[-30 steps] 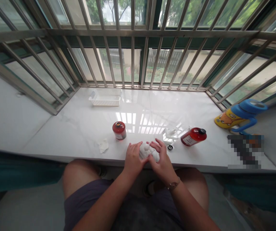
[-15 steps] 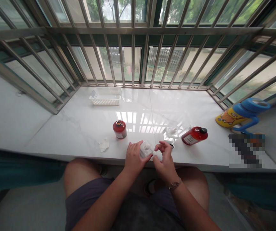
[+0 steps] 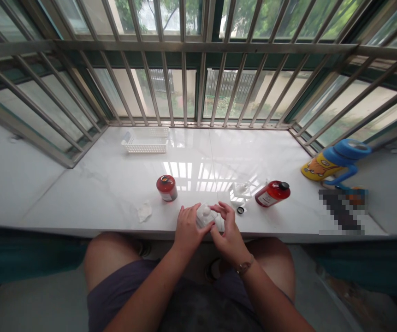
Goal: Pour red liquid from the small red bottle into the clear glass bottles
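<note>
Near the front edge of the white ledge, a small clear container point(image 3: 204, 213) with a rounded top sits between my hands. My left hand point(image 3: 187, 227) grips it from the left, thumb along its near side. From the right, my right hand point(image 3: 228, 234) closes on it with thumb and fingertips; the exact contact is partly hidden. A clear square bottle with a whitish top point(image 3: 240, 192) stands beyond my right hand. Close to that hand lies a small black ring-shaped cap point(image 3: 240, 210). An uncapped-looking red bottle point(image 3: 167, 188) stands ahead of my left hand.
Right of the clear bottle is a red bottle with a black cap point(image 3: 273, 193). Farther right are a blue and yellow flask point(image 3: 333, 161) and a blurred-out dark object point(image 3: 341, 210). A crumpled tissue point(image 3: 145, 212) lies left; a white basket point(image 3: 146, 146) is near the barred window.
My right hand has moved in to the clear container, its fingers now around the right side. The black cap shows more fully. The whole view has shifted slightly.
</note>
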Available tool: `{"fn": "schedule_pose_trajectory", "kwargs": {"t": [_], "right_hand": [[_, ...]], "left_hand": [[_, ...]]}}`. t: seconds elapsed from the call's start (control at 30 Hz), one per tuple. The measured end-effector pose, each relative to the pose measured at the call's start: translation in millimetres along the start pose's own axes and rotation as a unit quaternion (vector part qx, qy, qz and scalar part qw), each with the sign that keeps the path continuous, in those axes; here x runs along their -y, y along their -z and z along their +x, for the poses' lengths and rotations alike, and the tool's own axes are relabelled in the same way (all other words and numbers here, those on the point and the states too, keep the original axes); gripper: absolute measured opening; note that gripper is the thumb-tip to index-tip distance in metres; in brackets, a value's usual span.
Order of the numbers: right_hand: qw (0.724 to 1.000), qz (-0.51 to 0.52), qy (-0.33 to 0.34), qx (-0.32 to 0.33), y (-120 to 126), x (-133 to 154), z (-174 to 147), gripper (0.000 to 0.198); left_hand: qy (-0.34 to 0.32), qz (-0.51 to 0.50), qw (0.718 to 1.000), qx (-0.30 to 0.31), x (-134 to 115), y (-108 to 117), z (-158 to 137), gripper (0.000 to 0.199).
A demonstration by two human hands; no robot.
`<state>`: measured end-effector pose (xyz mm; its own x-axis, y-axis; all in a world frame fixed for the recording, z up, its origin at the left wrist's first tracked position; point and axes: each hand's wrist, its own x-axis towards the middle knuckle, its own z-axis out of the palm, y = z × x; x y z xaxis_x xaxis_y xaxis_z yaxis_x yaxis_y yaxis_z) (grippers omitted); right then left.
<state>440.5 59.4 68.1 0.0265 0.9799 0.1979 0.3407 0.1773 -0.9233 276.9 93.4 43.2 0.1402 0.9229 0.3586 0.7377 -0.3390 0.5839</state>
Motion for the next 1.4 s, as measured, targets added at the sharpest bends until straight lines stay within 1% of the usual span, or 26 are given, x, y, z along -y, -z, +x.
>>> {"fn": "schedule_pose_trajectory", "kwargs": {"t": [0.07,0.13,0.23,0.3,0.33,0.43,0.5,0.57,0.63,0.7,0.8,0.87,0.93,1.07,1.23,1.4], "right_hand": [[0.999,-0.011,-0.004,-0.029,0,1,0,0.055],[0.999,-0.006,-0.002,-0.040,-1,1,0,0.054],[1.000,0.014,0.003,0.002,-2,3,0,0.064],[1.000,0.011,0.001,0.020,-3,3,1,0.064],[1.000,0.003,-0.001,0.018,-3,3,2,0.061],[0.999,-0.035,0.005,-0.012,1,2,7,0.055],[0.996,-0.074,0.023,-0.048,10,1,12,0.052],[0.983,-0.142,0.052,-0.106,24,-2,18,0.048],[0.956,-0.231,0.082,-0.159,40,-7,25,0.042],[0.927,-0.318,0.093,-0.173,57,-15,32,0.037],[0.901,-0.409,0.068,-0.127,73,-30,41,0.040],[0.895,-0.433,0.057,-0.094,78,-39,47,0.045],[0.895,-0.435,0.063,-0.073,79,-46,56,0.047],[0.894,-0.441,0.064,-0.043,75,-51,83,0.052],[0.885,-0.466,0.004,0.018,65,-46,130,0.065],[0.882,-0.469,-0.025,0.046,56,-42,176,0.075]], "left_hand": [[-0.002,0.002,1.000,-0.002,1,0,0,0.059],[-0.003,0.002,1.000,-0.001,2,-1,1,0.059],[-0.004,0.003,1.000,0.005,3,0,1,0.058],[-0.008,0.002,1.000,0.012,3,0,0,0.058],[-0.011,0.001,1.000,0.017,2,-1,-1,0.058],[-0.016,-0.007,1.000,0.025,-1,-2,-5,0.058],[-0.015,-0.011,1.000,0.022,-3,-4,-6,0.059],[-0.018,-0.014,1.000,0.019,-3,-5,-7,0.062],[-0.022,-0.016,0.999,0.017,-3,-5,-7,0.066],[-0.022,-0.017,1.000,0.013,-2,-6,-8,0.068],[-0.021,-0.015,1.000,0.010,-1,-7,-8,0.069],[-0.022,-0.014,1.000,0.009,-1,-8,-9,0.068],[-0.023,-0.014,1.000,0.010,0,-9,-9,0.068],[-0.025,-0.015,1.000,0.008,0,-10,-9,0.068],[-0.024,-0.011,1.000,0.009,-1,-8,-9,0.066],[-0.022,-0.009,1.000,0.013,-2,-6,-8,0.063]]}}
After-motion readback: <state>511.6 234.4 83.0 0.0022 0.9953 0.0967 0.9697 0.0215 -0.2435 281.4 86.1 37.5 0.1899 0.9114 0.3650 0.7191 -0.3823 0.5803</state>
